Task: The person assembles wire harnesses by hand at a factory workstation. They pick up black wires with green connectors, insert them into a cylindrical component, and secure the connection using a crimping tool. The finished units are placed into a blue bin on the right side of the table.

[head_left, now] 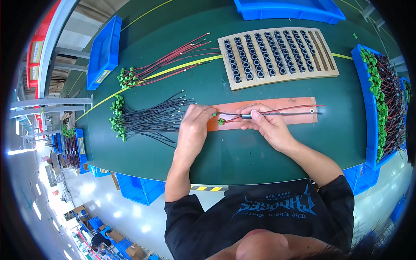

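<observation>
My right hand (269, 126) pinches a short black cylinder (246, 116), with a red wire (299, 106) and a black wire (294, 114) running out of it to the right. To its left, a green connector (221, 121) sits on the red wire's end. My left hand (195, 128) is closed at the black wire's green-tipped left end, its fingertips partly hiding it. Both hands are over an orange-brown strip (277, 104) on the table. Left of my left hand lies a fanned bundle of black wires (149, 117) with green connectors (117, 117).
Beyond the strip is a wooden rack (281, 80) holding rows of black cylinders. Red wires (173, 56) with green connectors lie at the far left. Blue bins stand around: one left (104, 52), one at the back (290, 11), and one right (368, 112) full of wired connectors.
</observation>
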`<action>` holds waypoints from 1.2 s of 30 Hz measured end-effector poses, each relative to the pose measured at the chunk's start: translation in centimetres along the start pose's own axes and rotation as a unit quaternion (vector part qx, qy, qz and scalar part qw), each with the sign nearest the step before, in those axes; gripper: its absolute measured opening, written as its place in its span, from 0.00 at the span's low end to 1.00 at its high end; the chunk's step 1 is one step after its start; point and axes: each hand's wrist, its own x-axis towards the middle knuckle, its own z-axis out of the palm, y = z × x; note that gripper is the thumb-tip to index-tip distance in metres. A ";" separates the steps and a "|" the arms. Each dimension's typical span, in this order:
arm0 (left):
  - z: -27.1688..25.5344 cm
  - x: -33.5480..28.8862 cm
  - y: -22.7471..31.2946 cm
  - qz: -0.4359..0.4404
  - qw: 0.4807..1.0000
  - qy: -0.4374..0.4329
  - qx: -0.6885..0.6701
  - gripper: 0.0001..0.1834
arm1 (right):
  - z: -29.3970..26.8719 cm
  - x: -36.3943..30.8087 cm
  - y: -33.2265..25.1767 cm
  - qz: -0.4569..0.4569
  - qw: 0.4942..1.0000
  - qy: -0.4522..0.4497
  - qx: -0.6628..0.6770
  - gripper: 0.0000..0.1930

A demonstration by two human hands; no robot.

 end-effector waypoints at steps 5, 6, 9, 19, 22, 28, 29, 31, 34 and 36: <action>-0.6 0.7 0.6 -0.019 1.000 -0.011 -0.018 0.15 | -0.1 -0.1 -0.2 0.017 1.000 0.009 0.006 0.17; -1.1 0.6 0.6 -0.030 0.999 -0.005 -0.016 0.16 | -0.1 -0.2 -0.2 0.022 1.000 0.016 0.012 0.17; -1.6 0.2 1.0 -0.014 0.999 -0.027 -0.014 0.20 | 0.1 -0.1 -0.6 0.022 0.999 0.001 0.038 0.18; -2.0 0.0 1.3 -0.079 0.980 -0.056 -0.176 0.13 | -0.2 -0.1 -0.2 0.022 0.999 -0.001 0.023 0.18; -2.2 0.3 1.2 -0.086 0.983 -0.039 -0.161 0.11 | -0.2 0.0 -0.1 0.020 1.000 -0.001 0.013 0.18; -1.6 0.0 0.7 -0.074 0.985 -0.040 -0.153 0.09 | 0.0 -0.1 -0.3 0.011 1.000 -0.004 -0.006 0.17; -1.6 0.0 0.7 -0.079 0.985 -0.041 -0.150 0.09 | -0.1 0.0 -0.2 0.008 1.000 -0.005 -0.006 0.17; -1.4 0.0 0.9 -0.089 0.985 -0.043 -0.143 0.09 | -0.1 0.0 -0.1 0.003 1.000 -0.006 -0.010 0.17; -0.4 -0.3 1.2 -0.063 0.992 -0.040 -0.101 0.10 | 0.1 -0.1 -0.2 -0.006 1.000 -0.004 -0.030 0.16; -0.5 -0.3 1.4 -0.099 0.987 -0.044 -0.117 0.11 | 0.0 -0.1 -0.2 -0.011 0.998 -0.003 -0.054 0.15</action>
